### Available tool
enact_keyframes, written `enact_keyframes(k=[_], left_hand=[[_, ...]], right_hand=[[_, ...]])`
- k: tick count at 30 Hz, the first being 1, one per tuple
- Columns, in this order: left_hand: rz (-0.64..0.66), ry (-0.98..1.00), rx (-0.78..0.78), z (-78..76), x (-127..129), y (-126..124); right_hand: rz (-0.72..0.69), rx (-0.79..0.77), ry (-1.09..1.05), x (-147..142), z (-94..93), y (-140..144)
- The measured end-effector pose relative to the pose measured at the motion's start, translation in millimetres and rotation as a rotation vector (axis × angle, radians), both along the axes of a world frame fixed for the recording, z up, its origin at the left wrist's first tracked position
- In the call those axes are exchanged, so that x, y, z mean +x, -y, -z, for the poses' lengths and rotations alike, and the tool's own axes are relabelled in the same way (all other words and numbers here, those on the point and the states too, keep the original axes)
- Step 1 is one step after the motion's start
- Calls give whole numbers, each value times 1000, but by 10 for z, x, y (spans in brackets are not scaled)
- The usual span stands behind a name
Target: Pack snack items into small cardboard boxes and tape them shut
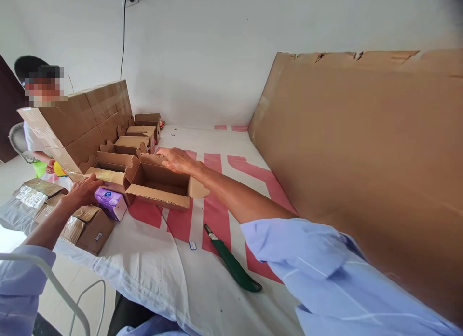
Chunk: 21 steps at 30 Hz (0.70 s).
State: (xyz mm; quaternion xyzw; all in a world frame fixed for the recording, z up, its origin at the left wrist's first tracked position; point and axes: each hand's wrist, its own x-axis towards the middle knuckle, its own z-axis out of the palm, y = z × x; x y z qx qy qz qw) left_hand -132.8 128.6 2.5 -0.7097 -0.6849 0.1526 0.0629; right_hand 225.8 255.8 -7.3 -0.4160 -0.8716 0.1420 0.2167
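right hand (176,160): centre frame, fingers flat and loose on the far rim of the open carton (159,184), gripping nothing
left hand (82,191): left of centre, lying on a flap of the next box (108,174); can't tell if fingers are curled
purple pack (110,202): just below left hand, on the table
knife (231,263): green handle, lower centre on white-and-red cloth (173,273)
big cardboard sheet (361,157): right side, leaning on wall
other person (36,114): upper left behind large box (79,123)

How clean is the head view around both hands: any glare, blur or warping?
Head view: even daylight, soft shadows; both hands, left hand and right hand, look sharp; packing tape on the big carton glints; edges bow from the wide lens; the far person's face is pixelated.
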Motion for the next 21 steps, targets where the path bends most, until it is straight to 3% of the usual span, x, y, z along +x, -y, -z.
enact_keyframes(k=[3,6,9,11,13,16,19,21], left_hand=[[-17,5,-11,-7,-26,8],[-20,25,-7,-12,-86,6],[-13,76,-3,-18,-148,-21],[16,138,-3,-14,-181,-54],[36,204,6,-3,-208,-86],[25,274,83,-3,-234,-63],[6,345,204,-60,-258,132],[-19,359,254,-121,-286,351]], right_hand=[[11,29,-7,-13,-15,15],[48,132,-132,151,-83,111],[102,259,-333,495,-72,392],[156,292,-408,765,53,712],[235,250,-371,1009,293,1108],[353,55,-194,1262,817,1719],[434,-70,8,1395,1382,2202],[460,-74,56,1448,1700,2412]])
